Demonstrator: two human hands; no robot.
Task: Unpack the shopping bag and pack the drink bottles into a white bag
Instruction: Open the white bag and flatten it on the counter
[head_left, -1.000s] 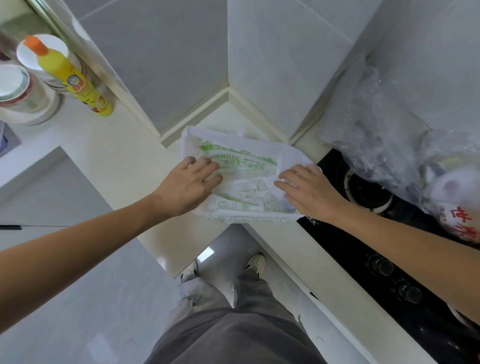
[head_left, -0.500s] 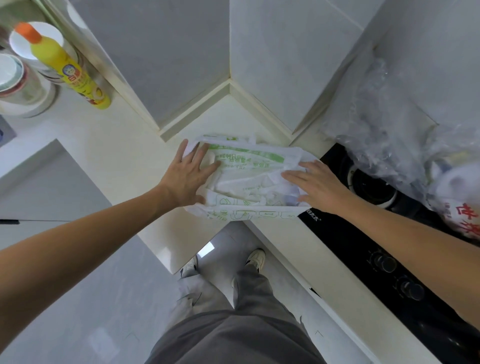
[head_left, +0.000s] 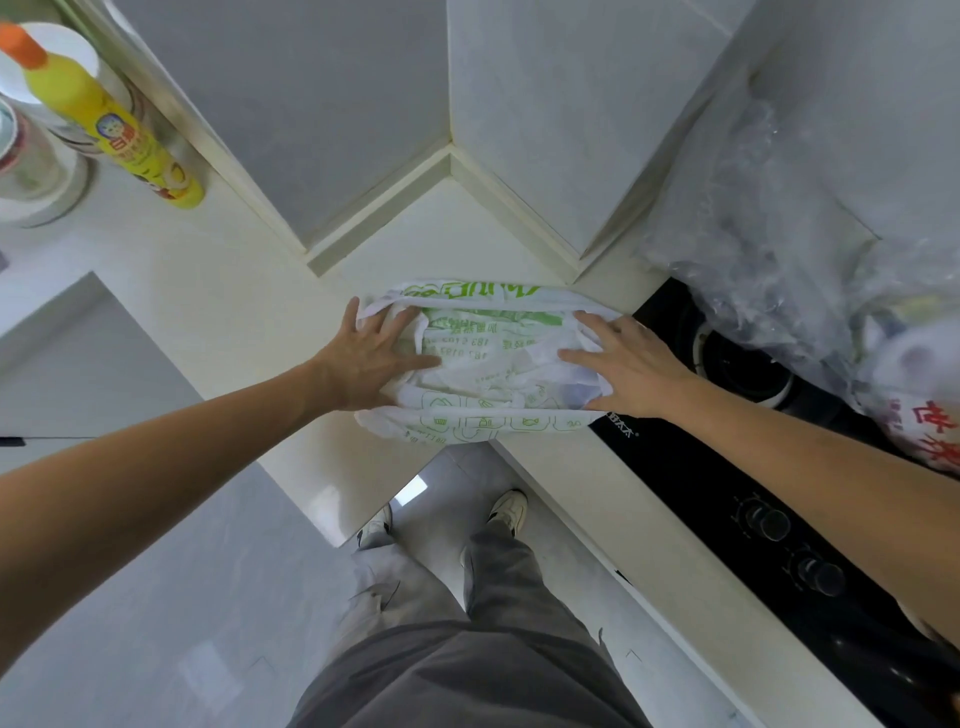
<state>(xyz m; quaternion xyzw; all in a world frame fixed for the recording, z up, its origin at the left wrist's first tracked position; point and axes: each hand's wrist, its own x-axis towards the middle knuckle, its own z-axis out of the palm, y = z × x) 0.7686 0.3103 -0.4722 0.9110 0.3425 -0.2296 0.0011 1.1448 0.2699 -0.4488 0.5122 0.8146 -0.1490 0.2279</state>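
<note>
A white plastic bag (head_left: 488, 358) with green print lies on the pale counter corner, its mouth spread wide. My left hand (head_left: 371, 358) has its fingers spread inside the bag's left side. My right hand (head_left: 631, 364) lies with straight fingers against the bag's right side. At the right, a clear shopping bag (head_left: 779, 249) sits on the stove, and beside it is a white bag with red characters (head_left: 930, 415). I cannot see any drink bottles clearly inside them.
A yellow bottle with an orange cap (head_left: 104, 130) and white containers (head_left: 31, 171) stand at the far left of the counter. A black gas stove (head_left: 727, 509) with knobs fills the right side. Grey tiled walls meet behind the bag.
Both hands have moved apart and spread the bag's mouth open; before, they lay on the flat folded bag. The bag has shifted slightly toward the counter edge.
</note>
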